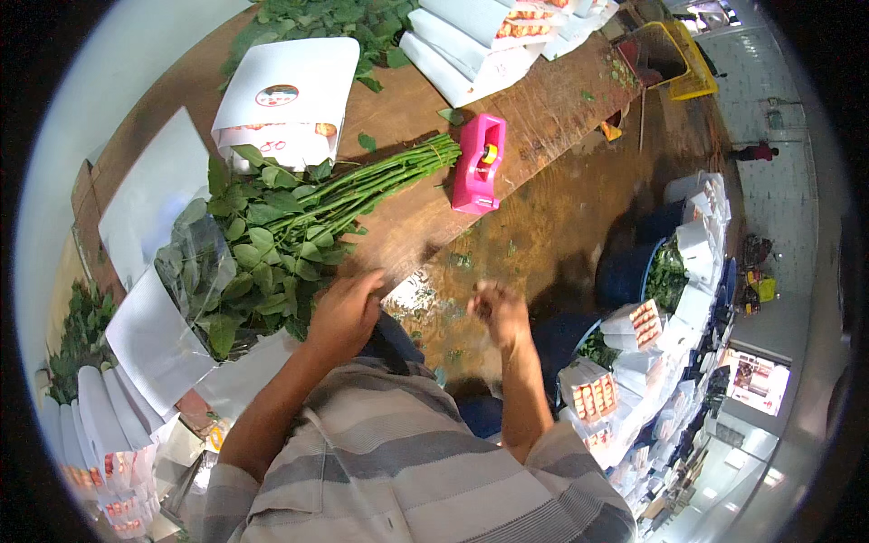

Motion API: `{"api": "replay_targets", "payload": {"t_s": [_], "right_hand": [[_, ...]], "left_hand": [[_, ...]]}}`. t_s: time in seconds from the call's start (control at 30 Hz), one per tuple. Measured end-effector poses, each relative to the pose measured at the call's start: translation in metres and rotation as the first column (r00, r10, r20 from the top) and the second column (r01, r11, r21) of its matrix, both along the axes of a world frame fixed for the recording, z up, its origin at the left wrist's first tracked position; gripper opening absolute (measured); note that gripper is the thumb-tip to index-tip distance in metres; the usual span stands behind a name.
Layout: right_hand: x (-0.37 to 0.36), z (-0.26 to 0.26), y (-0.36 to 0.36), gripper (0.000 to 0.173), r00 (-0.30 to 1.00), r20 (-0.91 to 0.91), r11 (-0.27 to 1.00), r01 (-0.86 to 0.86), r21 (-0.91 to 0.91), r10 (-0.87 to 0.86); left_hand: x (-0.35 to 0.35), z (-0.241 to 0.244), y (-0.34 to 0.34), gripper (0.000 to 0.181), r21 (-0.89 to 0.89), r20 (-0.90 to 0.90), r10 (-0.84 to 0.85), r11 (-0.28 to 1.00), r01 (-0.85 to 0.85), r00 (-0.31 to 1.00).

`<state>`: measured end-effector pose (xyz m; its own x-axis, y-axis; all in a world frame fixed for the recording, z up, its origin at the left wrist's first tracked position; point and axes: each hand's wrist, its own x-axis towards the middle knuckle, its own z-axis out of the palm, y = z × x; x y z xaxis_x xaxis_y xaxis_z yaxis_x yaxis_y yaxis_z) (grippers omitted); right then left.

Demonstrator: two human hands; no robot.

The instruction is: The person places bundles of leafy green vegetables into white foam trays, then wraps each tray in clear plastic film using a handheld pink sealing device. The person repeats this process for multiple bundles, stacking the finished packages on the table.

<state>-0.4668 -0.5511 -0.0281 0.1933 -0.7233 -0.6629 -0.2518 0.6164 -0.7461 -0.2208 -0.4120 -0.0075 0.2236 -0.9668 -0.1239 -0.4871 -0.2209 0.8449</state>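
Note:
A flower bundle with green stems (387,176) and leaves (261,254) lies on the wooden table. Clear film (197,251) and a white corrugated sheet (159,336) wrap its head end, and the blooms are hidden. My left hand (346,315) is beside the lower leaves, thumb a little apart from the fingers, with nothing seen in it. Over the wet floor, past the table edge, my right hand (502,312) has curled fingers. It is blurred, so anything small inside cannot be made out. A pink tape dispenser (477,163) with a yellow core stands at the stem ends.
A white-wrapped flower bunch (288,88) and more wrapped bunches (468,54) lie farther back on the table (543,102). Blue buckets (621,268) of wrapped flowers line the right side. A yellow crate (686,61) stands beyond. Stacked bunches (108,427) are at lower left.

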Motion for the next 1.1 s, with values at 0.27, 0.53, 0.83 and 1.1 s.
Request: {"api": "replay_targets", "payload": {"t_s": [0.27,0.53,0.83,1.1], "right_hand": [[-0.062,0.028,0.099,0.015,0.997,0.075,0.986,0.005,0.164,-0.017],[-0.088,0.004,0.112,0.019,0.985,-0.153,0.993,-0.070,0.100,0.085],[-0.071,-0.012,0.123,0.022,0.921,-0.354,0.981,-0.188,-0.044,0.160],[-0.051,-0.013,0.132,0.023,0.871,-0.460,0.961,-0.251,-0.114,0.173]], "left_hand": [[-0.060,-0.116,-0.155,0.042,0.238,-0.785,0.029,0.936,0.258,0.619],[-0.092,-0.097,-0.205,0.032,0.444,-0.869,0.437,0.896,-0.023,0.230],[-0.108,-0.097,-0.214,0.014,0.480,-0.767,0.540,0.841,-0.250,0.346],[-0.129,-0.151,-0.228,0.010,0.425,-0.575,0.634,0.772,-0.473,0.517]]}}
